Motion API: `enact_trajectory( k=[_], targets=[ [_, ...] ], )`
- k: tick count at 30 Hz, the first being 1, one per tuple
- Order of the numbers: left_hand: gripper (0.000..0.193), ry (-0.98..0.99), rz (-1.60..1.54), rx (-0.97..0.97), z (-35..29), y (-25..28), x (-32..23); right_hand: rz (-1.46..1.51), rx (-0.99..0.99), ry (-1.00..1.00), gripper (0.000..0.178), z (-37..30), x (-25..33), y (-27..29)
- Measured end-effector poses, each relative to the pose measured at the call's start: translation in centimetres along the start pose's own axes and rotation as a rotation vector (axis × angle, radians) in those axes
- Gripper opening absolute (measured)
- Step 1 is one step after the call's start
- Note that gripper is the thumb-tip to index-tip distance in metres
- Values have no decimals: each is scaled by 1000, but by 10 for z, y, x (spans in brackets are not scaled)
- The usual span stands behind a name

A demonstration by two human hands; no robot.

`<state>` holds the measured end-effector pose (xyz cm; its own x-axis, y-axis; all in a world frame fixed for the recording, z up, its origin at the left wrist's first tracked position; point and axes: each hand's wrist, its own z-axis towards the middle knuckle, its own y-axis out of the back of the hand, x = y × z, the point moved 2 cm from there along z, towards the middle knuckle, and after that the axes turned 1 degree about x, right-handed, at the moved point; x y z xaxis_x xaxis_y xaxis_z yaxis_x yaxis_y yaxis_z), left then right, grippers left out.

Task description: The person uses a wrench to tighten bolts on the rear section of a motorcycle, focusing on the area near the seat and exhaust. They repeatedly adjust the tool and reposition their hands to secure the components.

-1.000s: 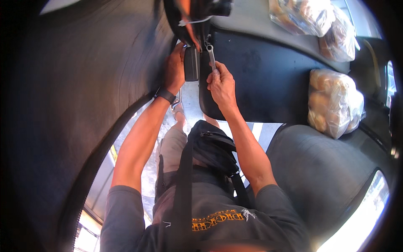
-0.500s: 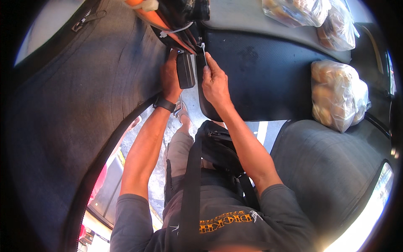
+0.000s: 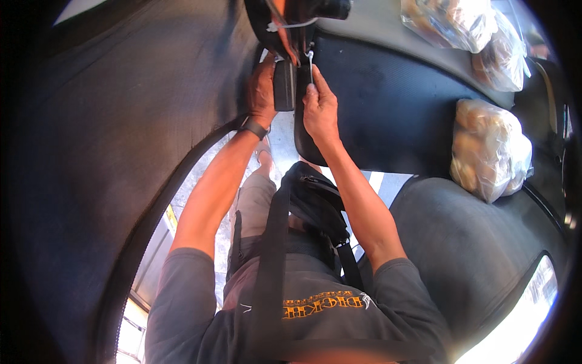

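Note:
My right hand point(image 3: 321, 112) is closed around a slim silver wrench point(image 3: 311, 67), thumb and index finger along its shaft. The wrench's head points up, against the dark mount below an orange and black part point(image 3: 280, 27). A white cable tie point(image 3: 291, 26) crosses that part, its tail sticking out. My left hand point(image 3: 262, 91) reaches up along the left side of a black rectangular block point(image 3: 284, 86). Its fingertips are hidden behind the block and mount, so its grip is not visible. A dark watch point(image 3: 253, 127) sits on my left wrist.
Right of my hands spreads a black padded panel point(image 3: 376, 103). Clear plastic bags of round brownish items, one bag point(image 3: 490, 148) nearest, lie at its right and beyond. A large dark cover point(image 3: 133, 121) curves along my left. A black bag point(image 3: 312, 194) hangs at my waist.
The view has shifted, so the mount and both hands appear farther right and slightly higher. The wrench stays in my right hand, and my left hand stays beside the block.

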<state>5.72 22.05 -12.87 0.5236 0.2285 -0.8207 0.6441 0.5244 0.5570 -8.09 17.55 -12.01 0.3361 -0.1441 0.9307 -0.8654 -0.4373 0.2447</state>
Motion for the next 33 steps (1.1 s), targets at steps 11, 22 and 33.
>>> enact_trajectory(
  k=[11, 22, 33],
  targets=[
    [34, 109, 35, 107, 22, 23, 18, 202, -52, -91, 34, -1, 6, -2],
    [28, 744, -1308, 130, -64, 48, -50, 527, 212, -380, 27, -117, 17, -10],
    [33, 180, -224, 15, -92, 47, -46, 869, 359, -532, 25, -137, 19, 19]
  ],
)
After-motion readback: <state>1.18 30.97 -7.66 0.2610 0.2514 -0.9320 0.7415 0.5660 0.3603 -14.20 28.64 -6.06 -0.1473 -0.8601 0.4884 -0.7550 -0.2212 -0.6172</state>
